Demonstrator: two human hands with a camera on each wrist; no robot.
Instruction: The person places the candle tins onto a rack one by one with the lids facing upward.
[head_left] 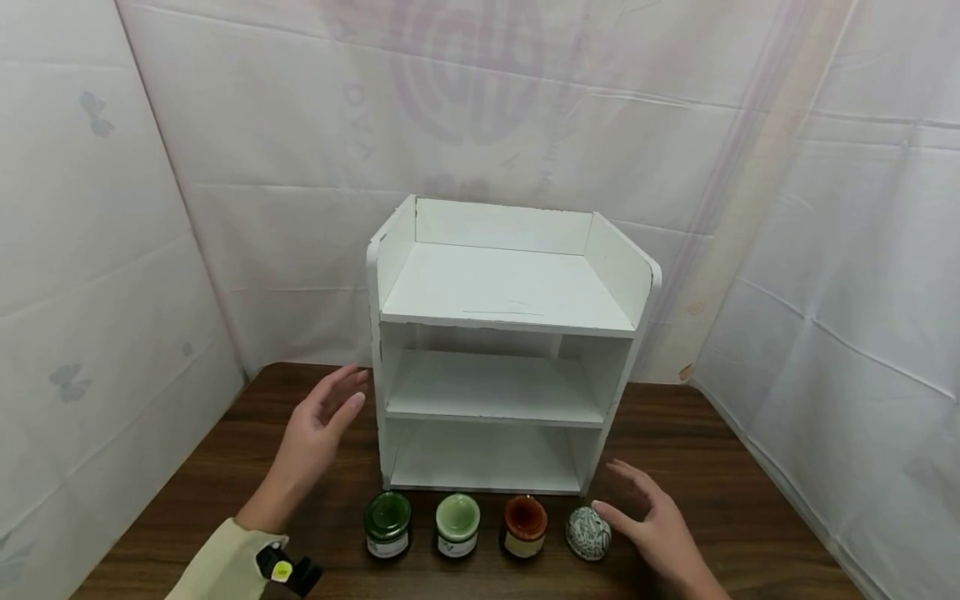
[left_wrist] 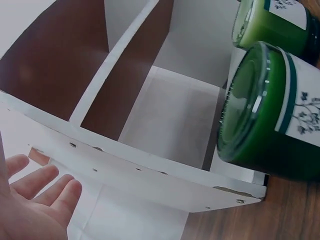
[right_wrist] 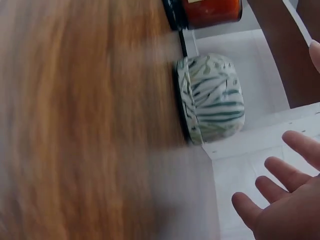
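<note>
A white shelf unit [head_left: 495,408] with two compartments and a walled top stands on the dark wooden table. Left of it hovers my left hand [head_left: 322,425], fingers relaxed and slightly bent, holding nothing. My right hand [head_left: 656,521], also holding nothing, is at the right, its thumb close to a round patterned tin [head_left: 588,533] in white and dark green. In a row before the shelf stand a dark green jar [head_left: 387,523], a light green jar [head_left: 457,525] and an orange-red jar [head_left: 524,527]. The right wrist view shows the patterned tin [right_wrist: 212,97] beside spread fingers [right_wrist: 287,172].
White fabric sheets [head_left: 262,125] hang behind and at both sides of the wooden table [head_left: 712,467]. A black strap with a yellow-marked device [head_left: 282,570] sits on my left wrist, over a pale sleeve [head_left: 232,562].
</note>
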